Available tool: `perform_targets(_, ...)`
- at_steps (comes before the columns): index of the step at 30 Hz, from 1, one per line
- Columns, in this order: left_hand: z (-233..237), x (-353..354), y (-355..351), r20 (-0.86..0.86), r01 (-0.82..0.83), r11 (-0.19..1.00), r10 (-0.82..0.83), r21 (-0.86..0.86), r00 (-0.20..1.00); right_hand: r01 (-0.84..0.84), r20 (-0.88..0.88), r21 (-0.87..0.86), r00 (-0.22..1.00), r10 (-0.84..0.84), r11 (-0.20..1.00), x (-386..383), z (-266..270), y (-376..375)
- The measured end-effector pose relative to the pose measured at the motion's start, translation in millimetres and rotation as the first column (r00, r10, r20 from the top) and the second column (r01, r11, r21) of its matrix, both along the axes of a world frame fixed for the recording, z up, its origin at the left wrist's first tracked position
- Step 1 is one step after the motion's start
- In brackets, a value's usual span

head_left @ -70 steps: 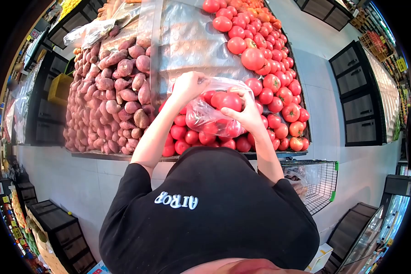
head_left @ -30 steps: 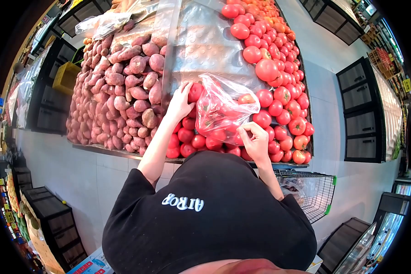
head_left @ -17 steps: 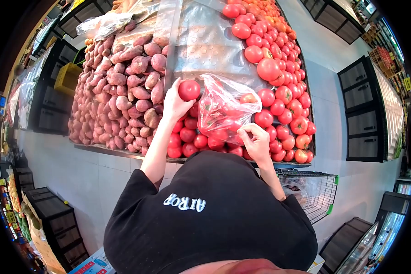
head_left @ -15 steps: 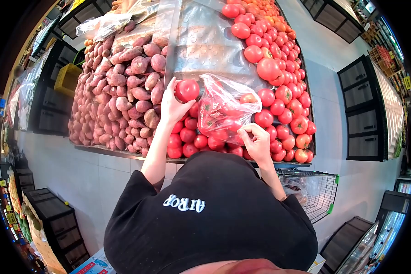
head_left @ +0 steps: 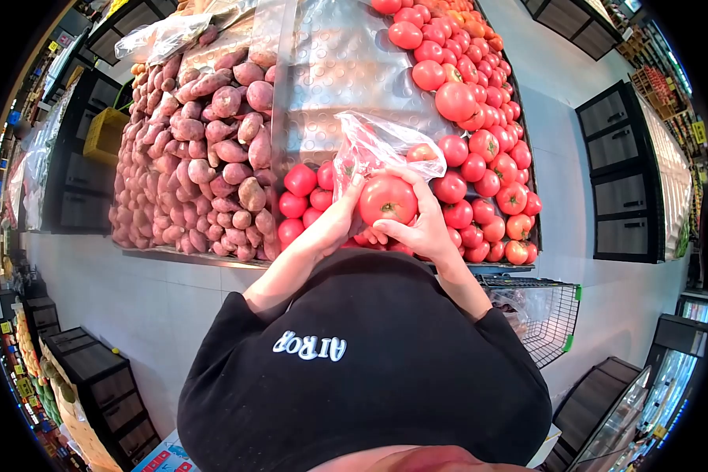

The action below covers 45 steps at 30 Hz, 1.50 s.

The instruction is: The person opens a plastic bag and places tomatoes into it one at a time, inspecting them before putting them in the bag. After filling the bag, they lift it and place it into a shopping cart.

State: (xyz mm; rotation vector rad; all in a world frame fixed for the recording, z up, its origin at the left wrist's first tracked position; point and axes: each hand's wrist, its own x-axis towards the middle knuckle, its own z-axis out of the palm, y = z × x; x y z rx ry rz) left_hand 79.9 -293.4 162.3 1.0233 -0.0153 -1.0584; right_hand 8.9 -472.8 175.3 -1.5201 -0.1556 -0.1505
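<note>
A large red tomato (head_left: 389,200) is held up in front of me, its stem end facing the camera. My left hand (head_left: 337,223) wraps its left side. From the right, my right hand (head_left: 423,224) grips the same tomato, thumb across its lower front and fingers over the top. Just behind both hands lies a clear plastic bag (head_left: 362,140) with tomatoes inside; the hands hide its lower part. More loose tomatoes (head_left: 295,206) sit left of the bag, and a big pile of tomatoes (head_left: 488,169) runs along its right.
Purple sweet potatoes (head_left: 204,169) are heaped left of a clear divider. Bare dimpled lining (head_left: 346,75) shows behind the bag. A wire shopping basket (head_left: 551,322) with a green-cornered rim stands near my right elbow. A yellow crate (head_left: 106,134) is at the far left.
My left hand has brought its tomato right and toward me, in front of the bag. My right hand has left the bag's edge and taken hold of the tomato too.
</note>
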Motion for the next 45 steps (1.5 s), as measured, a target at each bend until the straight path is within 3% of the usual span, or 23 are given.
perform_targets(3,-12.1,4.3,-1.1,0.09,0.051,0.998,-0.049,-0.025,0.995,0.013,-0.052,0.101,0.999,-0.008,0.995,-2.0,-10.5,-5.1)
perform_targets(6,6.4,-1.5,-6.4,0.44,-0.026,0.988,-0.044,0.153,0.897,0.04,-0.095,0.106,0.995,-0.029,0.994,-2.2,-19.3,-14.9)
perform_targets(7,10.2,0.9,-6.4,0.623,-0.05,0.968,-0.119,0.246,0.773,0.045,-0.122,0.105,0.992,-0.032,0.993,-3.6,-19.1,-18.1)
perform_targets(8,13.2,6.2,-6.5,0.766,-0.095,0.94,-0.207,0.329,0.609,0.002,-0.18,0.211,0.983,0.037,0.977,-7.0,-15.7,-22.7)
perform_targets(9,18.7,11.9,-8.0,0.858,-0.158,0.905,-0.302,0.396,0.416,0.005,-0.183,0.181,0.983,0.029,0.983,-7.8,-16.7,-28.2)
perform_targets(10,43.6,16.6,-12.0,0.754,-0.095,0.819,-0.467,0.565,0.461,0.008,-0.185,0.151,0.982,0.021,0.988,-8.5,-19.0,-33.8)
perform_targets(13,32.7,38.8,-25.8,0.924,-0.254,0.904,-0.279,0.344,0.26,0.146,-0.176,-0.042,0.973,-0.151,0.988,-7.1,-26.6,-44.4)
perform_targets(15,10.0,66.7,-33.6,0.952,-0.401,0.894,-0.273,0.199,-0.137,0.243,-0.126,-0.142,0.957,-0.261,0.96,-2.1,-27.0,-53.9)
perform_targets(17,-0.4,86.7,-45.3,0.86,-0.429,0.903,-0.237,0.023,-0.453,0.33,-0.128,-0.088,0.932,-0.339,0.94,5.4,-27.7,-61.5)
perform_targets(20,-9.7,101.3,-32.8,0.839,-0.233,0.902,-0.425,0.363,-0.34,0.445,-0.039,-0.151,0.89,-0.455,0.883,14.2,-20.8,-67.6)
perform_targets(26,-18.8,73.4,-13.7,0.848,-0.217,0.917,-0.392,0.333,-0.356,0.527,0.149,-0.533,0.829,-0.54,0.662,38.1,-16.2,-64.1)
perform_targets(32,-21.9,66.6,-7.9,0.865,-0.25,0.914,-0.388,0.319,-0.317,0.515,0.401,-0.707,0.857,-0.325,0.485,92.9,-50.0,-54.0)
perform_targets(36,-20.8,65.9,-8.2,0.869,-0.271,0.91,-0.39,0.314,-0.304,0.569,0.506,-0.783,0.818,-0.275,0.251,112.8,-55.7,-45.9)
perform_targets(39,-20.5,68.8,-6.4,0.87,-0.295,0.919,-0.356,0.261,-0.341,0.497,0.454,-0.818,0.867,-0.205,0.29,106.0,-61.6,-45.1)
perform_targets(40,-20.6,70.0,-4.7,0.87,-0.304,0.922,-0.343,0.24,-0.354,0.491,0.441,-0.782,0.871,-0.216,0.383,102.1,-64.2,-45.2)
perform_targets(44,-18.3,76.1,4.5,0.88,-0.374,0.883,-0.395,0.283,-0.265,0.457,0.388,-0.692,0.888,-0.246,0.559,95.9,-75.6,-66.3)
perform_targets(45,-18.0,79.3,7.2,0.869,-0.395,0.871,-0.415,0.293,-0.27,0.506,0.409,-0.682,0.862,-0.299,0.528,95.4,-77.3,-72.4)
